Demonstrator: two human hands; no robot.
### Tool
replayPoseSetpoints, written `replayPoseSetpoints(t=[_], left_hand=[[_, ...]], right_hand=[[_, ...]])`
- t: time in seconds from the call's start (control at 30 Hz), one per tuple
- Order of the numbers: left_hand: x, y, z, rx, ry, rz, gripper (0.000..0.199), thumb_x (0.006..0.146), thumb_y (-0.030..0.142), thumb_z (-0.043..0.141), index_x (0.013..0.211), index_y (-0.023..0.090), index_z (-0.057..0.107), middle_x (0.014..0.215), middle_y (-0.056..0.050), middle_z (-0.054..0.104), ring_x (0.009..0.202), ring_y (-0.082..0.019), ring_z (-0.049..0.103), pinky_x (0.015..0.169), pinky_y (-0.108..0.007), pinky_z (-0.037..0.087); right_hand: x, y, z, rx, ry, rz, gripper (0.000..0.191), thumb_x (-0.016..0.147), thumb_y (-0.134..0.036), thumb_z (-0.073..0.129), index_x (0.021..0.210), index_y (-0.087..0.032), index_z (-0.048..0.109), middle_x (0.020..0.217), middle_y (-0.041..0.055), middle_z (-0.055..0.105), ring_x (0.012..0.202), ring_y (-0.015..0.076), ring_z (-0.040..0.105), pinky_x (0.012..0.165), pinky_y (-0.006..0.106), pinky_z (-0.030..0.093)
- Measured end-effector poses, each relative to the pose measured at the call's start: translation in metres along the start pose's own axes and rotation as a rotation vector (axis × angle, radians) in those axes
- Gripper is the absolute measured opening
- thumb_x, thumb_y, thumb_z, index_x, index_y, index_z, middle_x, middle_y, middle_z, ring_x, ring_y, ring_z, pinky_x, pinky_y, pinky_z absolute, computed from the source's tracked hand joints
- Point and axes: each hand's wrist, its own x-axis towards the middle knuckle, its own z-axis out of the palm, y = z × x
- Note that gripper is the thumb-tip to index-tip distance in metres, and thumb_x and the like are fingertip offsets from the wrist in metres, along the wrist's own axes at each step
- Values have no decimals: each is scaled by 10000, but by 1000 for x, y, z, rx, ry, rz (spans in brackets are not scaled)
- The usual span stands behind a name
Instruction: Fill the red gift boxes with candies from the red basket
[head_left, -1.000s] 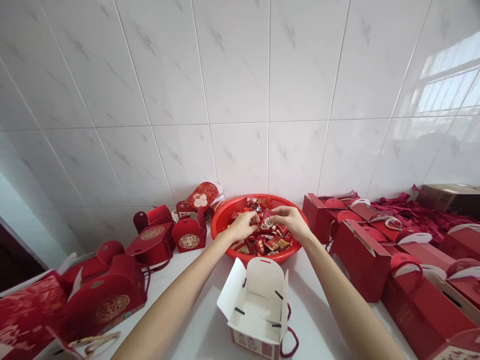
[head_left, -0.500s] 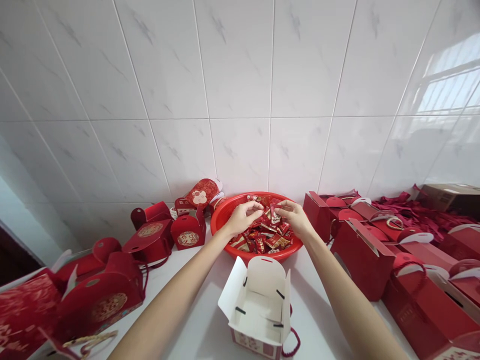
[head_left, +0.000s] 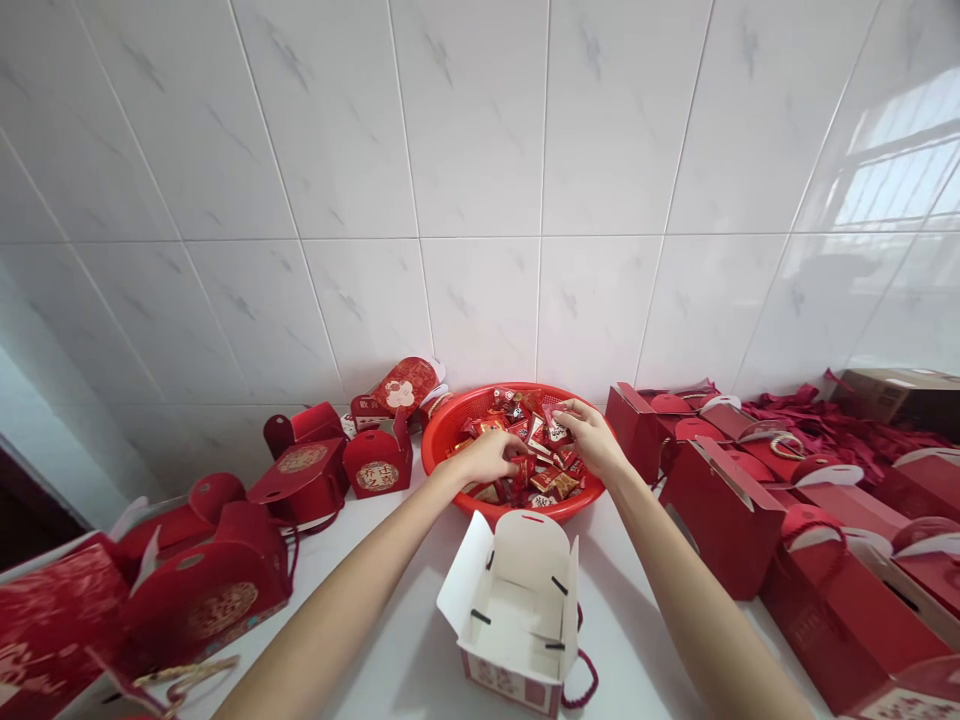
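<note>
A red plastic basket (head_left: 437, 440) stands against the wall, filled with small candies in red, gold and white wrappers (head_left: 553, 482). My left hand (head_left: 486, 456) reaches over its near left side, thumb and forefinger apart, fingertips down among the wrappers. At the right side of the basket, my right hand (head_left: 592, 438) pinches a wrapped candy (head_left: 556, 424) between thumb and fingers. Between my forearms an open gift box (head_left: 517, 620) sits on the white table, white inside with black tabs, its flaps up and a dark red cord at its right.
Red gift boxes crowd the left (head_left: 217, 580), with smaller ones (head_left: 377, 463) beside the basket. More red boxes (head_left: 724, 515) fill the right side. Behind them lie a heap of dark red ribbons (head_left: 825, 425) and a brown carton (head_left: 900, 395). A tiled wall (head_left: 480, 180) bounds the back.
My left hand has come down and nearer, into the wrappers. My right hand stays almost in place with a wrapped candy, which now shows more clearly.
</note>
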Motion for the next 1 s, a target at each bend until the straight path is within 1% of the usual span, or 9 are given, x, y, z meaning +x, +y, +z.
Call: replayPoseSetpoints(t=[0.07,0.13,0.27,0.4,0.47,0.53,0.67,0.73,1.0], left_hand=[[0,4,-6,-53,140,30,325,740,175,683,1054,168,765,1083,-80,777,1034,-263,691,918,-339,523],[-1,7,-12,-116,269,54,300,805,228,644,1079,159,747,1181,-101,749,1122,-265,663,1002,-363,494],[-9,15,-20,-237,433,110,235,829,224,564,978,185,741,1177,-76,740,1130,-234,662,1023,-361,497],[-37,25,-24,-323,500,165,173,796,210,546,811,199,719,1138,-62,742,1135,-229,650,1000,-359,509],[-59,32,-28,-360,484,182,146,770,220,576,772,194,719,1097,-70,748,1087,-234,659,959,-363,526],[-83,40,-33,-406,401,205,128,745,239,615,737,193,734,1064,-77,748,1029,-241,666,898,-367,543],[-119,58,-42,-408,49,216,120,735,257,680,724,227,795,1002,-65,750,972,-234,671,869,-361,549],[-126,62,-43,-357,-44,207,136,758,261,678,754,244,813,1024,-60,752,977,-231,671,859,-349,553],[-107,49,-35,-248,132,193,177,827,233,608,869,186,774,993,-57,749,948,-207,665,884,-315,534]], right_hand=[[0,-1,0,24,2,-8,392,542,-422,817,770,-217,571,679,-37,609,598,133,561,532,259,477],[-1,-4,0,55,5,-14,410,527,-430,824,756,-215,560,665,-40,599,581,124,546,520,251,459],[-6,-15,2,112,-26,-20,435,504,-439,842,722,-213,539,650,-39,584,594,130,548,535,260,468],[-23,-37,6,83,-139,-23,426,541,-449,855,757,-198,588,698,-21,605,606,124,547,540,250,464],[-35,-51,9,-3,-231,-67,388,616,-458,836,775,-192,602,737,-9,627,630,120,549,559,236,457],[-49,-66,11,-113,-323,-148,335,710,-463,790,783,-192,608,786,3,650,673,124,559,605,238,468],[-75,-87,18,-295,-431,-279,269,842,-450,686,819,-190,622,808,10,644,738,143,570,671,261,476],[-85,-93,22,-355,-465,-310,240,873,-423,653,841,-187,623,793,10,628,728,143,560,658,265,463],[-105,-90,38,-705,-709,-379,116,907,-231,550,804,-195,586,719,-21,547,646,117,466,574,247,379]])
